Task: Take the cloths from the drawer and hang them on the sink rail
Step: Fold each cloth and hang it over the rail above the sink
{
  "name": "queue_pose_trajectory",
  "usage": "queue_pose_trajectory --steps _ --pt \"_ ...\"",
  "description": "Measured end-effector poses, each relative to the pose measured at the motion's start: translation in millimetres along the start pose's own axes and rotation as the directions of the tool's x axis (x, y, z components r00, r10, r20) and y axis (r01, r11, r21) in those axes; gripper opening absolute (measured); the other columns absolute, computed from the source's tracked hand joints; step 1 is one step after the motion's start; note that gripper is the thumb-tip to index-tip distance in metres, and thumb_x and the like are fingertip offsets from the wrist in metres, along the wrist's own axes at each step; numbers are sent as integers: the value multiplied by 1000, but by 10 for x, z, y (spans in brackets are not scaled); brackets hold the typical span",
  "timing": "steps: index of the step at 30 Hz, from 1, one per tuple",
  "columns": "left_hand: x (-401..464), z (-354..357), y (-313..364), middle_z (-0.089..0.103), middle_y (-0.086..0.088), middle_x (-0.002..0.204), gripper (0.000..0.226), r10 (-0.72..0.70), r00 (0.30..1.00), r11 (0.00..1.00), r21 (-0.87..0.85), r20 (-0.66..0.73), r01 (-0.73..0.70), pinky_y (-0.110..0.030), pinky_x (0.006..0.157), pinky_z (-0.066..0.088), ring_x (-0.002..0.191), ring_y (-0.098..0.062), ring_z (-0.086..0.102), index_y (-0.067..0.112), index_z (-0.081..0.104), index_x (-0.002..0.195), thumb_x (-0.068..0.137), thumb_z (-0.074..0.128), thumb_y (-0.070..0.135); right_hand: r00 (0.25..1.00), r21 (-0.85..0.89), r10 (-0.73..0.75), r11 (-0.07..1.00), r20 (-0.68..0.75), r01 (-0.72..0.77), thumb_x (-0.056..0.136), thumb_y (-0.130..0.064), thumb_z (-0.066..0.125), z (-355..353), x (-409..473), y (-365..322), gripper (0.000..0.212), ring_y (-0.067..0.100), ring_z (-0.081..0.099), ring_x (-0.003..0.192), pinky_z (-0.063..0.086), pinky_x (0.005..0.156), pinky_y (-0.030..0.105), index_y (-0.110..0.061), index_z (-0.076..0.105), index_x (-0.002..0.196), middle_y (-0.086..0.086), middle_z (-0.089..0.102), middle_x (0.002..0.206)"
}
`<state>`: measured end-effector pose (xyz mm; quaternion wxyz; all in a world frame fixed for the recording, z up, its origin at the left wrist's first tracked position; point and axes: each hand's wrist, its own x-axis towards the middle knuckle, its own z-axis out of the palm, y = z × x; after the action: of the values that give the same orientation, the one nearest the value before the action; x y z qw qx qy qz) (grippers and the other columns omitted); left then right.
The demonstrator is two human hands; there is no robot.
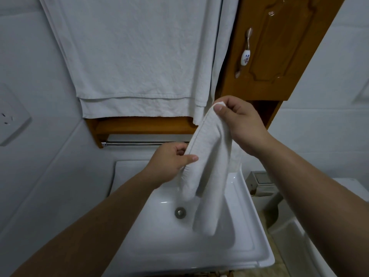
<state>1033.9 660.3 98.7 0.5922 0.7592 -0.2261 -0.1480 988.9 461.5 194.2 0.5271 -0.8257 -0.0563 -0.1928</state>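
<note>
So, white cloth [207, 172] held up over the sink [199, 254], folded into long hanging loops, lower ends dangling down above the drain [180, 212]. Pinched at the top corner by the right hand [239, 122], thumb and fingers [219, 109] closed tight on the fabric. Gripped lower down along the stitched left edge by the left hand [169, 162], thumb pressed over the front, other fingers curled behind. Not on the rail [139, 143] yet, chrome bar sitting just behind the left hand under a wooden shelf [139, 124]. Above that, big white towels [129, 56] already draped down. Wooden cabinet door [279, 47] with a porcelain handle [244, 56] off to the right. Wall socket [10, 116] at far left.
</note>
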Motion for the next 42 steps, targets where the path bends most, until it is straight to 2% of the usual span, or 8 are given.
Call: queue_pose_trajectory --steps 6,13,19,22,27,32,37,42 --pt "-27 79 -141 71 20 91 19 -47 999 982 183 20 43 -17 69 56 79 3 68 31 71 105 87 72 23 994 -3 4 1000 -107 -4 100 -32 51 -80 66 -35 19 0 60 79 46 73 25 -27 67 91 -14 65 84" --pt "-45 173 -288 71 13 102 22 1 996 933 358 89 -32 -12 72 48 89 -2 65 27 68 112 90 65 27 993 16 1 1000 -114 1 101 -28 51 -121 104 -88 20 -4 60 75 49 63 11 -27 67 89 -19 64 79" --pt "-51 150 -376 73 12 97 21 -94 996 967 237 -3 92 -8 57 50 78 -1 69 22 70 110 88 69 25 984 55 38 998 -175 -29 101 -30 52 -212 165 -157 21 -3 63 75 51 64 15 -32 68 87 -20 67 78" --pt "-80 134 -401 73 8 105 26 -85 996 956 282 8 80 -11 62 52 85 -6 69 20 70 115 89 68 26 981 81 48 996 -190 -33 101 -31 52 -232 178 -184 20 -5 63 74 50 61 11 -30 68 89 -21 67 79" --pt "-135 177 -446 73 1 107 24 -97 995 933 351 24 82 -33 85 56 92 -15 67 18 71 116 94 62 24 976 97 47 995 -214 -27 101 -31 52 -222 188 -214 20 -7 62 73 47 60 6 -32 67 87 -24 65 76" --pt "-173 165 -458 74 4 106 25 -79 997 934 347 -25 83 -30 85 55 92 -13 68 20 70 117 93 63 18 975 115 51 993 -217 -26 101 -30 53 -228 203 -205 20 -6 62 71 49 61 9 -30 67 87 -22 65 75" --pt "-271 204 -466 66 22 81 32 70 992 913 408 -109 -20 -2 60 43 68 8 62 32 55 117 89 69 22 971 124 57 992 -231 -29 100 -29 53 -232 222 -208 18 -6 62 71 49 61 10 -26 67 89 -22 65 73" --pt "-403 219 -468 53 10 60 11 364 931 690 674 -8 -264 -6 46 28 42 -4 41 13 57 85 90 67 12 961 113 84 992 -264 -56 100 -33 53 -267 241 -211 19 -7 64 76 50 62 10 -31 69 90 -23 67 79"
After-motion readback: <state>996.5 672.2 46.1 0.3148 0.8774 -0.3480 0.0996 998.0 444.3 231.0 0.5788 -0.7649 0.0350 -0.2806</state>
